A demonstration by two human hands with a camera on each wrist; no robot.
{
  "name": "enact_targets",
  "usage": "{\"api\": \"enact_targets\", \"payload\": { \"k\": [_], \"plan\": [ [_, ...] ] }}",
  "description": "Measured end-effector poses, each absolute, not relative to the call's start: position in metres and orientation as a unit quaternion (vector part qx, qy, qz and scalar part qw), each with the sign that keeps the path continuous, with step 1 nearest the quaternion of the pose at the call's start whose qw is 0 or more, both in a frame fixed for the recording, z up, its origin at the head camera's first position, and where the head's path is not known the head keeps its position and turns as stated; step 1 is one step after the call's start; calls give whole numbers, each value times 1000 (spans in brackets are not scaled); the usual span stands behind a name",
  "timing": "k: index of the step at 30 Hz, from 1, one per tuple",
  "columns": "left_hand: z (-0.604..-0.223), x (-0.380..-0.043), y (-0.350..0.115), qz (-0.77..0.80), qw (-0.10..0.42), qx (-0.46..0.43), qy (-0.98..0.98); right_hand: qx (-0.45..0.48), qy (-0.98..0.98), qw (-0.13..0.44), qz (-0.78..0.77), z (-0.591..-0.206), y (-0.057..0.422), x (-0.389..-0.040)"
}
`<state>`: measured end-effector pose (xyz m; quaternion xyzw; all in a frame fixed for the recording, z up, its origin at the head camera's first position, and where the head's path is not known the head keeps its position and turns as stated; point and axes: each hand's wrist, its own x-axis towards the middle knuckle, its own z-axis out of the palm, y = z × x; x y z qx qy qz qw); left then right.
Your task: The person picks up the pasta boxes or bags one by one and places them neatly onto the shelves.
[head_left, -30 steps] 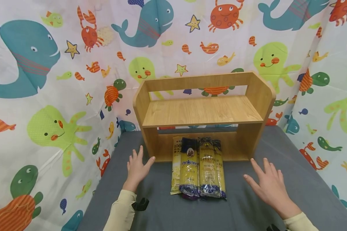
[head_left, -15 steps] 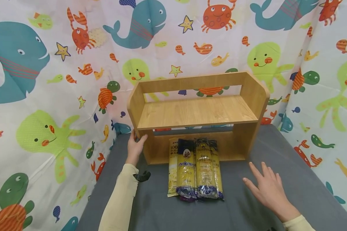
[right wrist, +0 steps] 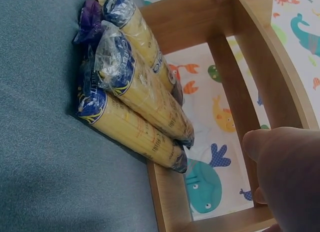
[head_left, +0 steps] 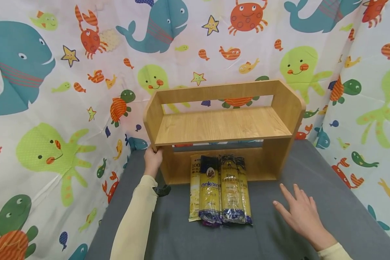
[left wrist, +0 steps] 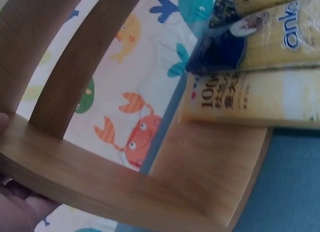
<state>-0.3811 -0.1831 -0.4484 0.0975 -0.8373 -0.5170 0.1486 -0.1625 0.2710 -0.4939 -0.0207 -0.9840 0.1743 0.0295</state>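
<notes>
A light wooden two-tier shelf point(head_left: 224, 122) stands at the back of the table. My left hand point(head_left: 153, 161) grips the front edge of its left side panel; in the left wrist view the fingers point(left wrist: 25, 204) lie on the panel's outer face. On the lower tier lean several yellow pasta packets, among them a blue-topped "ankara" packet point(head_left: 209, 195) and a paler packet point(head_left: 195, 202) at the left end. Their lower ends lie on the table. My right hand point(head_left: 302, 215) hovers right of the packets with its fingers spread, holding nothing.
The table has a grey cover point(head_left: 240, 242). A white curtain point(head_left: 182, 57) printed with sea animals hangs behind the shelf and along both sides. Something purple point(right wrist: 90, 22) shows under the packets' near ends.
My left hand has moved forward from beside the shelf to its left side panel, and its fingers have closed on the edge. The right hand stays nearly still. The head view has shifted slightly.
</notes>
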Motion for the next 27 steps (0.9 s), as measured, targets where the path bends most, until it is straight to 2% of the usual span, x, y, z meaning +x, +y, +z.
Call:
{"api": "enact_targets", "payload": {
  "k": [9, 14, 20, 27],
  "plan": [
    [-452, -382, -186, -499, 149, 75, -850, -2, -982, 38, 187, -498, 266, -166],
    [-453, -382, -186, -496, 159, 70, -851, 2, -975, 19, 222, -498, 259, -173],
    [-452, -382, -187, -499, 159, 70, -849, 19, -950, -6, 311, -501, 247, -195],
    [-455, -384, -188, -497, 152, 76, -851, 10, -916, -60, 396, -512, 216, -231]
  ]
}}
